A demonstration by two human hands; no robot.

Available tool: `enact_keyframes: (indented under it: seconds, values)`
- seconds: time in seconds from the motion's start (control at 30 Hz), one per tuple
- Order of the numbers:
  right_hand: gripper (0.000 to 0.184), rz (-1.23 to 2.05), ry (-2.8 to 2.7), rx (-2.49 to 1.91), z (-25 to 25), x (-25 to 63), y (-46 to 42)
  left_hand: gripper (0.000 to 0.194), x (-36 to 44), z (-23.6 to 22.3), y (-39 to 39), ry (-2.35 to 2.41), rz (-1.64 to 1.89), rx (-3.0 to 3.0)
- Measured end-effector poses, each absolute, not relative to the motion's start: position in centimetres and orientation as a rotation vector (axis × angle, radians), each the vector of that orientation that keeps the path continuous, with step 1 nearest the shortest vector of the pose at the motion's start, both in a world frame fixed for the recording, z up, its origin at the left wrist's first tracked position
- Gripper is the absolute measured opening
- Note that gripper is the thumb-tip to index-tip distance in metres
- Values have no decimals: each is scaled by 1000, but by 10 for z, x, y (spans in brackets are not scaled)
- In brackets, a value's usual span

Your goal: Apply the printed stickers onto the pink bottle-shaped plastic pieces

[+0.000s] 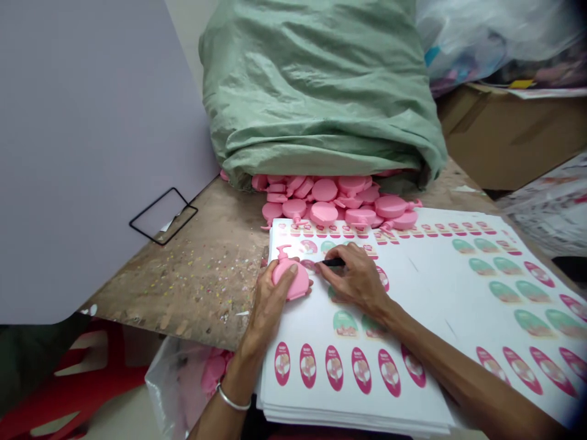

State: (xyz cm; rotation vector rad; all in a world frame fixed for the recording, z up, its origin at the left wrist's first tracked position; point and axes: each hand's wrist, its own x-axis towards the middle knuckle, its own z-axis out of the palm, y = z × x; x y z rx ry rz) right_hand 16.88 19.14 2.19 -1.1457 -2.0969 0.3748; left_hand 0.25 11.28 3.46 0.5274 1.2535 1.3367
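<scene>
On a paint-flecked wooden table [183, 287], a bulging green woven sack [316, 91] sits beyond the hands, with flat pink plastic pump bottles [325, 198] spilling toward a stack of white label sheets [358, 391]. The hands are close but apart: the left hand [270, 305] clamps one pink bottle [291, 279] against the sheets, while the right hand [353, 281] pinches a slim black tool [334, 262] just beside it.

To your upper left stands a large pale lavender board [82, 140] with a black wire frame [163, 216] at its lower edge, and a cream wall [186, 36] rises behind it. Ahead sits a green woven sack [316, 85] on a worn, paint-flecked wooden table [183, 287] — a cardboard box [513, 137] to your upper right, a red plastic stool [77, 379] on the floor [117, 418] at lower left.
</scene>
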Motion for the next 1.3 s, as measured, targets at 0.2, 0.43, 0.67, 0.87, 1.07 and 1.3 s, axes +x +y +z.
enact_keyframes:
  seconds: [0.2,0.43,0.67,0.87,1.07,1.3]
  values:
    - [23,904,-1791,-1207,60,180,185,45,-1,49,112,1073,1315,461]
    - [19,1022,-2044,-1015,88,169,168,55,7,64,109,1111,1249,402]
    - [19,936,-2066,-1009,89,168,160,56,11,68,106,1040,1228,388]
    - [20,853,-2076,-1001,90,168,158,53,14,73,106,1037,1238,403]
    - [22,834,-2096,-995,91,169,158,55,14,72,106,1052,1238,418]
    - [20,809,-2109,-987,91,167,158,56,13,73,107,1046,1218,410]
